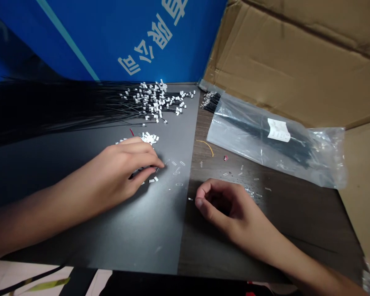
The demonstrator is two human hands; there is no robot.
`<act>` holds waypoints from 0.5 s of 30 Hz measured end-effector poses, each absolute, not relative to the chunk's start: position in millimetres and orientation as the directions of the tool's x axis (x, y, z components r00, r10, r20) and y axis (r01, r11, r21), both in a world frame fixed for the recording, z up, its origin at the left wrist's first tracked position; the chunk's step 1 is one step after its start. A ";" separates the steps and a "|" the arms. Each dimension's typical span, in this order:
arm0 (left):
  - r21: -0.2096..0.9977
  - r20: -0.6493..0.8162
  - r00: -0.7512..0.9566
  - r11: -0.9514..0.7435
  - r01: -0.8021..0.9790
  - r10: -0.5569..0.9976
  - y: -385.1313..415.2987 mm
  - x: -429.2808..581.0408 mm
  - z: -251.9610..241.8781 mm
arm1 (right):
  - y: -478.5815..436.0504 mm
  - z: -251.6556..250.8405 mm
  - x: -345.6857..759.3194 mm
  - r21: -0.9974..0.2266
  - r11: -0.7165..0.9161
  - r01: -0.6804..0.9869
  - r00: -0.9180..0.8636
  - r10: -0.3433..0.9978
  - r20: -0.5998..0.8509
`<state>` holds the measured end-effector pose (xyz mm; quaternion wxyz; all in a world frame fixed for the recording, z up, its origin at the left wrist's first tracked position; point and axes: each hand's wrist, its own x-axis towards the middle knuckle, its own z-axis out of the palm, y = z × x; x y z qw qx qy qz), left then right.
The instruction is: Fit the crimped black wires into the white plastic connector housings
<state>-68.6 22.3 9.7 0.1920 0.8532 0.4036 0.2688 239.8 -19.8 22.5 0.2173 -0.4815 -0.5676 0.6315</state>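
Note:
My left hand (129, 164) hovers low over the grey mat (148, 234), its thumb and index finger drawn close together beside small clear tubes (177, 168). Anything between those fingertips is too small to make out. Partly under and behind this hand lies a pile of small white connectors (149, 138). My right hand (223, 203) rests on the dark wood tabletop with thumb and index fingertip pinched together. Just left of that pinch is a tiny whitish, metallic piece (190, 199); I cannot tell whether the fingers hold it. The other right fingers are curled.
Black wires with white connector ends (157, 100) spread along the back left. A clear plastic bag (240, 139) of black wires lies at the back right. A yellow wire (207, 146) and loose clear bits are nearby. A blue panel (111, 37) and cardboard (290, 53) stand behind.

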 end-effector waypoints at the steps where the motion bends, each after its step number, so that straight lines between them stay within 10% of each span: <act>1: 0.613 0.287 0.499 -0.557 0.560 0.818 20.4 -64.7 12.7 | -20.1 22.3 239.0 -0.931 -0.257 0.259 -0.437 0.829 -0.350; 5: 0.940 -0.047 0.353 -0.078 0.332 0.935 8.4 -46.3 20.0 | -23.0 22.9 234.8 -0.944 -0.262 0.201 -0.429 0.843 -0.325; 8: 0.967 -0.256 0.336 0.233 0.106 0.906 -1.0 -38.4 18.3 | -26.6 23.2 232.7 -0.953 -0.259 0.158 -0.430 0.851 -0.302; 15: 0.963 -0.264 0.318 0.265 0.042 0.911 -7.6 -35.9 13.2 | -32.0 22.9 231.8 -0.959 -0.269 0.092 -0.434 0.856 -0.282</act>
